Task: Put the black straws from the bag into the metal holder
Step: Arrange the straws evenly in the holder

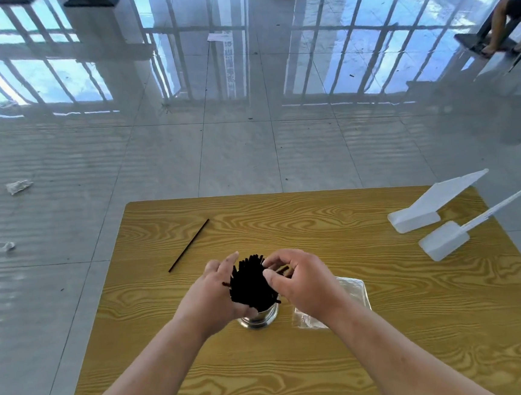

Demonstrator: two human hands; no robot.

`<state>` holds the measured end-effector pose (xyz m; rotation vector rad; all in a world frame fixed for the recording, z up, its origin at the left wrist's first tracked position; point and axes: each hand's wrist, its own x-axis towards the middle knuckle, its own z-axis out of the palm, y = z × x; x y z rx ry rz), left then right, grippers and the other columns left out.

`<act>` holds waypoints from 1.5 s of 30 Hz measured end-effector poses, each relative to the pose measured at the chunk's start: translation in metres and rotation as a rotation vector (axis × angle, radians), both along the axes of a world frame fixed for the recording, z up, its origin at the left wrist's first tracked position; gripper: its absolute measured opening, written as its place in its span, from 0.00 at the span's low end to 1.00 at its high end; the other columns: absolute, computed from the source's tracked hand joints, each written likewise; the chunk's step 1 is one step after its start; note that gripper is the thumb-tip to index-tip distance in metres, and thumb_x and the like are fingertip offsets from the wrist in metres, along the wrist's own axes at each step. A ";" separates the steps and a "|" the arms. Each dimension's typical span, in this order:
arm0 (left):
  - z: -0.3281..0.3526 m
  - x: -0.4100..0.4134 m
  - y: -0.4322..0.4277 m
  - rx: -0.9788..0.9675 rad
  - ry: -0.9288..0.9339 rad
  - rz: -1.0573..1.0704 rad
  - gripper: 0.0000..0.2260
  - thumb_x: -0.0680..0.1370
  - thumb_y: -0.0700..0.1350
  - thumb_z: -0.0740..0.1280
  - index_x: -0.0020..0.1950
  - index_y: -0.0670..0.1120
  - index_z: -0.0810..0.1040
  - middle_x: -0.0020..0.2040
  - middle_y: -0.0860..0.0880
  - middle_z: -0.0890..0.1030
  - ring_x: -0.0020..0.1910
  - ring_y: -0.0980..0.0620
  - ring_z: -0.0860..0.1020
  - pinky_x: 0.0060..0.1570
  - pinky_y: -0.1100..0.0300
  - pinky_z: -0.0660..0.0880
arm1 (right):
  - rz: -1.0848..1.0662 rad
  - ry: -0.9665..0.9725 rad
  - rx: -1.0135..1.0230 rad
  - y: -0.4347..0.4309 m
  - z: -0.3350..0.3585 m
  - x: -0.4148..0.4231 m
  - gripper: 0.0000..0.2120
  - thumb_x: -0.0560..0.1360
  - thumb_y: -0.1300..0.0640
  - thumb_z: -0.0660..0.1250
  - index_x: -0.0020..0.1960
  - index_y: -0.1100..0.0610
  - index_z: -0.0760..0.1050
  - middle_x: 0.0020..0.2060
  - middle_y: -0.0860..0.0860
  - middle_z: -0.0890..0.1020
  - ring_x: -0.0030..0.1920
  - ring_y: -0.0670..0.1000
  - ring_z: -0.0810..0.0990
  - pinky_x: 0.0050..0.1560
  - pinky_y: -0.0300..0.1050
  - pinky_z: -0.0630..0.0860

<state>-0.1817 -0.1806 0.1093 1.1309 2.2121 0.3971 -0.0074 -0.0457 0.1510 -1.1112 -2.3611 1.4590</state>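
Two hands on black straws [251,284] in metal holder [258,318]: left hand [214,296] cupping, right hand [298,285] pinching.

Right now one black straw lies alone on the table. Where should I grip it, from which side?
Pinch the loose straw near its middle, from above, with the nearer left hand. It lies flat and slanted on the table with bare wood around, so a pinch across its length should lift it level.

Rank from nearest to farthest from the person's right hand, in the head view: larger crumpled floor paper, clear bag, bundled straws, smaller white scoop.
1. bundled straws, pinched by right hand
2. clear bag, beneath its wrist
3. smaller white scoop, table's right side
4. larger crumpled floor paper, far left
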 end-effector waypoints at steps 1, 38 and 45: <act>0.000 -0.001 0.002 0.035 -0.016 0.005 0.47 0.66 0.60 0.82 0.80 0.63 0.62 0.64 0.61 0.70 0.59 0.54 0.77 0.53 0.61 0.74 | 0.002 -0.011 0.001 0.000 -0.003 0.001 0.07 0.76 0.44 0.71 0.53 0.41 0.83 0.49 0.42 0.86 0.43 0.44 0.84 0.46 0.44 0.84; 0.149 -0.062 -0.013 0.391 0.000 0.171 0.06 0.70 0.52 0.82 0.40 0.60 0.87 0.33 0.56 0.86 0.30 0.56 0.84 0.33 0.61 0.80 | -0.103 0.078 0.205 0.006 0.006 -0.005 0.06 0.84 0.51 0.65 0.49 0.44 0.78 0.39 0.42 0.80 0.35 0.40 0.75 0.36 0.32 0.68; 0.158 -0.075 -0.010 0.609 -0.150 0.392 0.05 0.71 0.48 0.82 0.41 0.56 0.88 0.34 0.50 0.87 0.31 0.53 0.85 0.39 0.55 0.85 | -0.305 0.280 -0.028 0.010 0.024 0.009 0.10 0.82 0.58 0.66 0.43 0.54 0.79 0.25 0.43 0.74 0.25 0.43 0.66 0.26 0.40 0.65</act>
